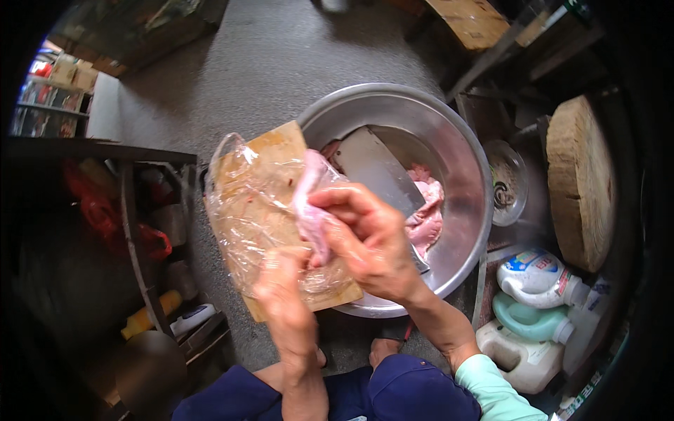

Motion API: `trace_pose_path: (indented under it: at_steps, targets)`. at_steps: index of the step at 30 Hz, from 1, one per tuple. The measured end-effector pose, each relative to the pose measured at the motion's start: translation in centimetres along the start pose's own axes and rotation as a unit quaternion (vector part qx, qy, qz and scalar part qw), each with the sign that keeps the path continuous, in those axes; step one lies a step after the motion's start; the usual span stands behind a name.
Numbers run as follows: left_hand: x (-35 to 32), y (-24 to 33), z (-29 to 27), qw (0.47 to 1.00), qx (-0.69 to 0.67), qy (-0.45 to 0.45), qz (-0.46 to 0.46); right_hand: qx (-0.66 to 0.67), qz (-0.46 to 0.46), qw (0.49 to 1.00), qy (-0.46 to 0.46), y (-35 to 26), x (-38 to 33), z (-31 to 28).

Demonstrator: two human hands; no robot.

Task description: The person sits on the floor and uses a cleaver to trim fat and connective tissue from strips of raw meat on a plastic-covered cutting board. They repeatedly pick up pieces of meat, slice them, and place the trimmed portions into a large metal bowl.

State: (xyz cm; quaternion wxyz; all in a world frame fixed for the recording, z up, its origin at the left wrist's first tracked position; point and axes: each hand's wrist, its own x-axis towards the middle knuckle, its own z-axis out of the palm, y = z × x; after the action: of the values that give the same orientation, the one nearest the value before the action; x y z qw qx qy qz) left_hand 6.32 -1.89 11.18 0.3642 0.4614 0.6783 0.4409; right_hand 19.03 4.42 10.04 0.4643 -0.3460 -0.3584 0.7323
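Observation:
A long, pale pink strip of raw meat (307, 186) is held over a wooden cutting board (281, 140). My right hand (372, 242) pinches it between thumb and fingers at the middle. At its lower end, my left hand (284, 277) is closed, with the fingertips partly hidden. Under the meat, a crumpled clear plastic bag (242, 210) spreads across the board. The board overlaps the left rim of a wide metal basin (467, 154). Inside the basin, a broad cleaver (375, 165) lies beside more pink raw meat (428, 221), and my right hand covers part of that side.
At the right stand a thick round wooden block (579, 182), a clear bowl (507, 182) and several plastic jugs (526, 358). A dark rack on the left holds a red plastic bag (98, 196) and a yellow bottle (151, 314). A wooden stool (470, 21) is at the far right.

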Motion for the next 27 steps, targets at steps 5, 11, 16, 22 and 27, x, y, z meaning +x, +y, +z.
trace_pose_path:
  at_steps: [5, 11, 16, 22, 27]
  targets:
    - [6.5, -3.7, -5.8, 0.956, 0.262, 0.119, 0.063, -0.132, 0.049, 0.989, -0.055, 10.1, 4.2, 0.7]
    - [10.1, -6.6, -9.1, 0.924, 0.275, -0.181, 0.194, -0.436, -0.002, 0.899, 0.03, 12.1, 1.1, 1.8]
    - [10.4, -9.5, -8.8, 0.793, 0.388, -0.254, 0.394, -0.529, -0.083, 0.842, 0.062, 12.5, 0.5, 1.6]
    - [13.3, -10.8, -9.9, 0.784, 0.465, -0.138, 0.388, -0.575, -0.21, 0.786, 0.084, 11.9, -0.9, 1.7]
    - [9.7, -10.7, -8.2, 0.861, 0.388, 0.025, 0.327, -0.596, -0.073, 0.798, 0.048, 10.4, -3.8, 1.7]
